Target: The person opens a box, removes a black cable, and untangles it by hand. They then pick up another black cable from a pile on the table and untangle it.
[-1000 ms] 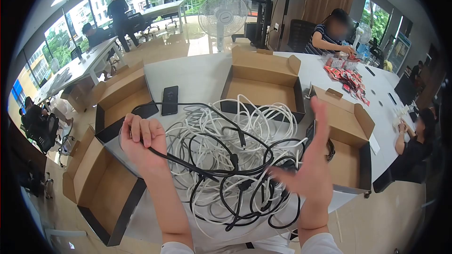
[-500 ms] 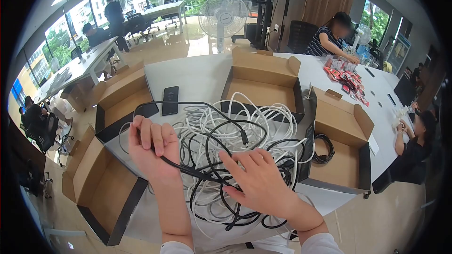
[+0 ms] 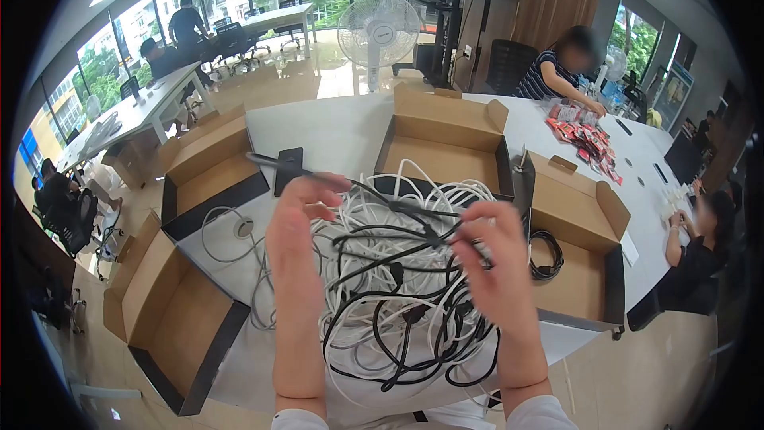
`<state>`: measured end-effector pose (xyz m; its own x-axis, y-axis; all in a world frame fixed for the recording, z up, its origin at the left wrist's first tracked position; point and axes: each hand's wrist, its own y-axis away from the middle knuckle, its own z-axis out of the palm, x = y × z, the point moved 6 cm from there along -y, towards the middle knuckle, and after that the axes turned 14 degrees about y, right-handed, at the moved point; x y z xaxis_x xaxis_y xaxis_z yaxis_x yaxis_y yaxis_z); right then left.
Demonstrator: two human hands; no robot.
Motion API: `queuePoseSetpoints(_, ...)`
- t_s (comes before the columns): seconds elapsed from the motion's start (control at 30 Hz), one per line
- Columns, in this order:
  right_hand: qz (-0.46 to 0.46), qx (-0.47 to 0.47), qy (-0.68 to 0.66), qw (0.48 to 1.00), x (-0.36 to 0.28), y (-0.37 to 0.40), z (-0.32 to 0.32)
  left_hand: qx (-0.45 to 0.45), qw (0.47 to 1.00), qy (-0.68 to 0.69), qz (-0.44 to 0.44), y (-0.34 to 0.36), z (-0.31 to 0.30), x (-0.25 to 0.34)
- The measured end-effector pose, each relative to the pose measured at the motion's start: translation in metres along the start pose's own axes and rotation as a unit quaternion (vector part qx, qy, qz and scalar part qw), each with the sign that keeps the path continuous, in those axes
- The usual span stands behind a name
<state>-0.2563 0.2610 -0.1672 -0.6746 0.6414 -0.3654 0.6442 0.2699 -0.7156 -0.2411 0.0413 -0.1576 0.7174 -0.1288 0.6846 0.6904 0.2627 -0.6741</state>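
Note:
A large tangle of white cables (image 3: 469, 193) and black cables lies on the table in front of me. My left hand (image 3: 298, 227) pinches a black cable (image 3: 372, 190) above the left side of the heap, and a thick black end sticks out past the fingers to the left. My right hand (image 3: 497, 259), somewhat blurred, has its fingers closed on black cable strands at the right of the heap. Between the hands several black strands cross and bunch together. Black connectors (image 3: 415, 313) rest among the white loops below.
Open cardboard boxes surround the heap: a back-left box (image 3: 215, 183), a front-left box (image 3: 183, 318), a back-middle box (image 3: 446, 147) and a right box (image 3: 569, 291) holding a coiled black cable (image 3: 559, 253). A phone (image 3: 291, 156) lies behind my left hand. A person handles red packets (image 3: 589, 139).
My left hand has moved right and turned, carrying the black cable with it. My right hand has moved right and up, lifting black strands. The large black loop between them has collapsed.

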Motion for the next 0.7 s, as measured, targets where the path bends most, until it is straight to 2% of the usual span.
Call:
queuePoseSetpoints(0.03,0.032,0.029,-0.001,0.999,0.01,0.0,-0.009,-0.024,0.99,-0.128,0.047,0.001,0.004,0.006)
queuePoseSetpoints(0.07,0.074,0.058,-0.026,0.995,0.021,0.001,-0.018,-0.05,0.983,-0.15,0.09,0.002,0.005,0.013)
queuePoseSetpoints(0.13,0.157,0.116,-0.073,0.978,0.042,0.005,-0.032,-0.111,0.971,-0.208,0.048,0.002,0.014,0.009)
queuePoseSetpoints(0.23,0.176,0.252,-0.116,0.945,0.056,0.013,-0.056,-0.205,0.937,-0.274,-0.064,0.01,0.023,-0.016)
queuePoseSetpoints(0.27,0.146,0.271,-0.076,0.948,0.054,0.011,-0.065,-0.249,0.912,-0.313,-0.088,0.015,0.026,-0.027)
queuePoseSetpoints(0.33,0.185,0.286,-0.035,0.94,0.059,0.015,-0.076,-0.349,0.843,-0.39,-0.122,0.029,0.029,-0.055)
queuePoseSetpoints(0.37,0.205,0.294,-0.013,0.934,0.061,0.017,-0.082,-0.365,0.837,-0.389,-0.125,0.032,0.032,-0.061)
queuePoseSetpoints(0.4,0.202,0.259,0.076,0.942,0.059,0.015,-0.087,-0.38,0.83,-0.387,-0.128,0.036,0.037,-0.065)
queuePoseSetpoints(0.5,0.201,0.191,-0.003,0.961,0.064,0.017,-0.089,-0.408,0.821,-0.374,-0.137,0.039,0.049,-0.073)
queuePoseSetpoints(0.63,0.22,0.325,-0.198,0.898,0.072,0.022,-0.085,-0.416,0.816,-0.379,-0.132,0.042,0.052,-0.082)
queuePoseSetpoints(0.7,0.247,0.351,-0.284,0.857,0.085,0.02,-0.074,-0.422,0.803,-0.399,-0.132,0.043,0.053,-0.089)
